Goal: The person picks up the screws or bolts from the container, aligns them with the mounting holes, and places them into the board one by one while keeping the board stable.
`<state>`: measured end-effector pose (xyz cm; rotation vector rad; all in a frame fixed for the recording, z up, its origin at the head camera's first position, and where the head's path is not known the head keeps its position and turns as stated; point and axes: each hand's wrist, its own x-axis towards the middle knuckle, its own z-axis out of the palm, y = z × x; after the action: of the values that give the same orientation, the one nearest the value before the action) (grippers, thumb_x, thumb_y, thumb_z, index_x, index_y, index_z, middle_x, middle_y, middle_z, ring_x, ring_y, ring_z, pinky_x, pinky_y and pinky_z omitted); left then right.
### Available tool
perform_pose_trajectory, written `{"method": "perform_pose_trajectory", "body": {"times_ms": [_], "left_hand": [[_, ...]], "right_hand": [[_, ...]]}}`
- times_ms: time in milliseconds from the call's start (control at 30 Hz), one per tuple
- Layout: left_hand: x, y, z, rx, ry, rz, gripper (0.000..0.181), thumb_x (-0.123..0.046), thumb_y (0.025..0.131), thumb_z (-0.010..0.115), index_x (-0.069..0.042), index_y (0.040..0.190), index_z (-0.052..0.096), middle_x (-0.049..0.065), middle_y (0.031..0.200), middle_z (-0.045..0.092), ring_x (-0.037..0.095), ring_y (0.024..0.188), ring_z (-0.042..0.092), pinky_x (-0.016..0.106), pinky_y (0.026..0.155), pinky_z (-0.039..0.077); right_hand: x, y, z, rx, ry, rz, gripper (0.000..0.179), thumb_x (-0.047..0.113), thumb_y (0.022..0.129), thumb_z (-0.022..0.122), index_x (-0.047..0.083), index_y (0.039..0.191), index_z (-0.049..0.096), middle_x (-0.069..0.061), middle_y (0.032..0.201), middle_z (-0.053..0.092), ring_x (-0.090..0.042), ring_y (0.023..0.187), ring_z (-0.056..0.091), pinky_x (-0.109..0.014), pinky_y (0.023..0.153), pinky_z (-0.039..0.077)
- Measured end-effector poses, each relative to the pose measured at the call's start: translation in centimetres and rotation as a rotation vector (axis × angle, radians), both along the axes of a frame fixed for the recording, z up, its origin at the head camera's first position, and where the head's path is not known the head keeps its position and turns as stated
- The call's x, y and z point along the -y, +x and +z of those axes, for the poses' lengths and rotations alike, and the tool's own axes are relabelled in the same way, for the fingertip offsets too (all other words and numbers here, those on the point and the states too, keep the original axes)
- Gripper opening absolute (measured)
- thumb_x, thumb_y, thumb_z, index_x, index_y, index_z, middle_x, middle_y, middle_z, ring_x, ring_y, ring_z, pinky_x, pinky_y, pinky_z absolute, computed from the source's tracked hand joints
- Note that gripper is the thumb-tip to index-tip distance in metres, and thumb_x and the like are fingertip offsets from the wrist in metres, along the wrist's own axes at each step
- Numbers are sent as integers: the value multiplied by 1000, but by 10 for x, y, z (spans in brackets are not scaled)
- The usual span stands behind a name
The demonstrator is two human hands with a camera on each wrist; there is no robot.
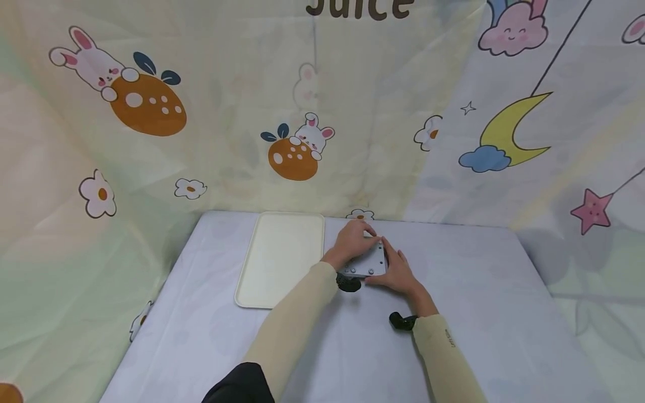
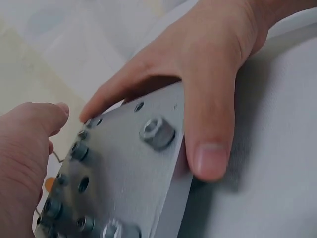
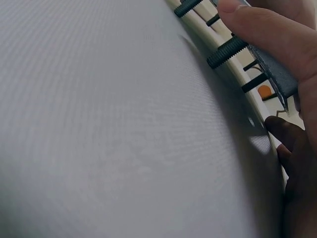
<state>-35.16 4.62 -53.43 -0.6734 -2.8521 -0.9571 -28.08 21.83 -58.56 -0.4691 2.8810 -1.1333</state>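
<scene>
A grey metal plate [image 1: 370, 260] with several bolts and holes is held by my right hand [image 1: 398, 274] at its right side. In the left wrist view, the right thumb [image 2: 210, 129] presses along one edge of the plate [image 2: 133, 173] while the fingers reach over to the far corner. Hex-headed bolts [image 2: 157, 133] stand up from its face; threaded shanks [image 3: 228, 52] stick out of the underside in the right wrist view. Close by the plate's far edge is my left hand [image 1: 355, 243], fingers bent. Whether it pinches anything is hidden.
Left of the plate, a cream rectangular tray [image 1: 282, 260] lies on the white-covered table [image 1: 484, 302]. Behind the table hangs a printed cloth backdrop [image 1: 227, 112]. Black wrist-worn pieces [image 1: 402, 321] sit at both cuffs.
</scene>
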Motion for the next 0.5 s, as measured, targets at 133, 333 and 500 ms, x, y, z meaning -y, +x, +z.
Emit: {"method": "perform_pose_trajectory", "body": {"times_ms": [133,333,500], "left_hand": [[16,3,-3,-3,1,22,21,-38,91,66,-21,96,77,-6,108,66,14,115,54,30,93,45],[52,14,-9,-40,20,27,20,-33,92,66,-18,98,77,-4,106,66,14,105,58,31,93,45],[85,29,-16,-66,33,47,19,-29,90,66,-17,100,75,-2,109,66,17,105,58,33,92,46]], "right_hand": [[2,0,2,1,9,-6,133,62,61,84,5,155,8,-18,155,26,-34,140,27,-52,114,4],[2,0,0,-6,15,-6,134,61,61,84,4,155,7,-22,156,23,-39,141,23,-54,113,5],[3,2,0,27,18,-24,135,61,60,85,7,156,7,-20,157,20,-41,142,19,-54,114,4]]}}
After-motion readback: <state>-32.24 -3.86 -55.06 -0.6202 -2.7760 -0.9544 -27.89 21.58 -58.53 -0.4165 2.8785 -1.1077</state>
